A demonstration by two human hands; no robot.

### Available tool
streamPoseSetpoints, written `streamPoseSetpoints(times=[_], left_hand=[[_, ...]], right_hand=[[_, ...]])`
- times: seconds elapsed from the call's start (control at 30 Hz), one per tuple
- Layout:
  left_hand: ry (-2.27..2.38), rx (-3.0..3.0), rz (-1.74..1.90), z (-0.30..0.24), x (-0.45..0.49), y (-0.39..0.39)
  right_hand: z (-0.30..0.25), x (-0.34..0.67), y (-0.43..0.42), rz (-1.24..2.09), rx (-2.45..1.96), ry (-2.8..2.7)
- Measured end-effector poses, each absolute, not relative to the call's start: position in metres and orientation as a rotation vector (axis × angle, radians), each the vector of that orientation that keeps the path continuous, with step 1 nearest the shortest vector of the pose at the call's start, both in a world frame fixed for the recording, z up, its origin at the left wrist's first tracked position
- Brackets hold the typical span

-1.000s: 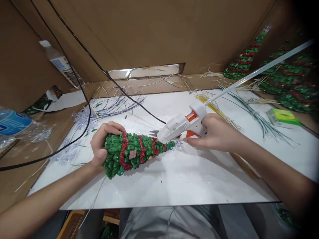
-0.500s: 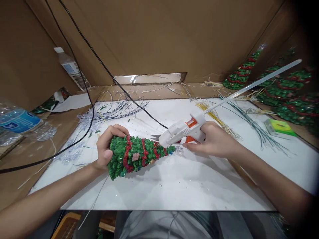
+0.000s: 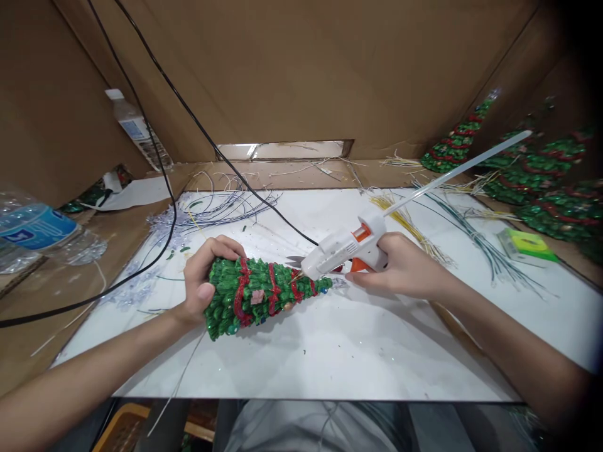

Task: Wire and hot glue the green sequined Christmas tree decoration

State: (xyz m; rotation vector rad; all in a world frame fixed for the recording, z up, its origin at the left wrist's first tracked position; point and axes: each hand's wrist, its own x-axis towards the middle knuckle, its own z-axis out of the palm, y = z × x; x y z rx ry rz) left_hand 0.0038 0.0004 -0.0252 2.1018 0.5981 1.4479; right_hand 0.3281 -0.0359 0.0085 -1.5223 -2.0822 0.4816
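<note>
My left hand point(image 3: 201, 284) is wrapped round the wide base of a small green Christmas tree point(image 3: 259, 298) with red garlands, held on its side over the white board point(image 3: 330, 351). My right hand point(image 3: 400, 270) grips a white and orange glue gun point(image 3: 346, 248). The gun's nozzle touches the tree near its narrow tip. A long clear glue stick point(image 3: 456, 169) juts from the back of the gun towards the upper right.
A black cable point(image 3: 188, 125) runs from the gun across the cardboard wall. Loose wires point(image 3: 226, 204) and yellow strands point(image 3: 405, 213) lie at the board's far side. Finished green trees point(image 3: 541, 182) are stacked at right, near a green-yellow block point(image 3: 527, 242). Plastic bottles point(image 3: 38, 232) lie at left.
The glue gun's rear and its stick have dipped lower, while the nozzle stays at the tree's tip. My left hand keeps the tree almost still.
</note>
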Motion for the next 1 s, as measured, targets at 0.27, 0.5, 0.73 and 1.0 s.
streamPoseSetpoints(times=[0.27, 0.5, 0.73, 1.0], left_hand=[[0.590, 2.121, 1.431, -0.025, 0.003, 0.000], [0.564, 2.108, 1.416, -0.025, 0.003, 0.001], [0.526, 2.112, 1.460, -0.025, 0.006, 0.005], [0.525, 2.065, 1.495, -0.029, 0.008, 0.010]], right_hand=[[0.010, 0.331, -0.036, 0.550, -1.602, -1.993], [0.002, 0.353, -0.020, 0.242, -1.746, -1.971], [-0.017, 0.368, -0.001, -0.182, -1.782, -2.103], [-0.038, 0.374, 0.019, -0.414, -1.782, -2.194]])
